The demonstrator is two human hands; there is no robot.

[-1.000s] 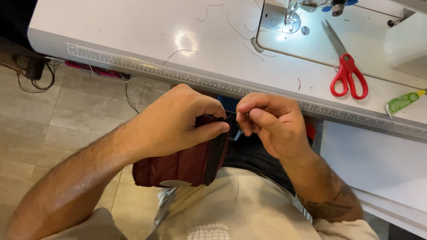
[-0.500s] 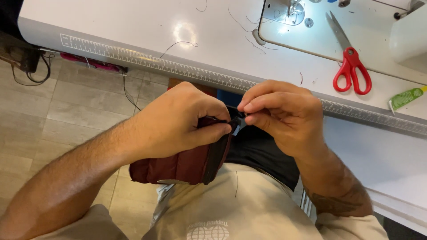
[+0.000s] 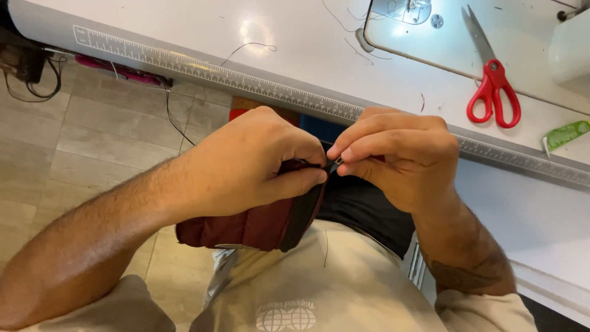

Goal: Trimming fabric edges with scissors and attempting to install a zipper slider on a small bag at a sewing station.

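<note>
My left hand (image 3: 246,163) grips a dark red quilted fabric piece (image 3: 239,227) with a black zipper tape (image 3: 301,212) along its edge, held over my lap. My right hand (image 3: 399,160) pinches a small metal zipper slider (image 3: 337,162) between thumb and forefinger, right at the top end of the tape. The two hands touch at the fingertips, just below the edge of the white sewing table (image 3: 295,61).
Red-handled scissors (image 3: 491,92) lie on the table at the right, near the sewing machine's base plate (image 3: 430,31). A green tool (image 3: 565,135) sits at the far right edge. A ruler strip (image 3: 246,83) runs along the table's front. Cables (image 3: 37,74) lie on the tiled floor at left.
Both hands stayed together on the fabric and slider; the right fingers shifted slightly at the zipper end. The view moved a little.
</note>
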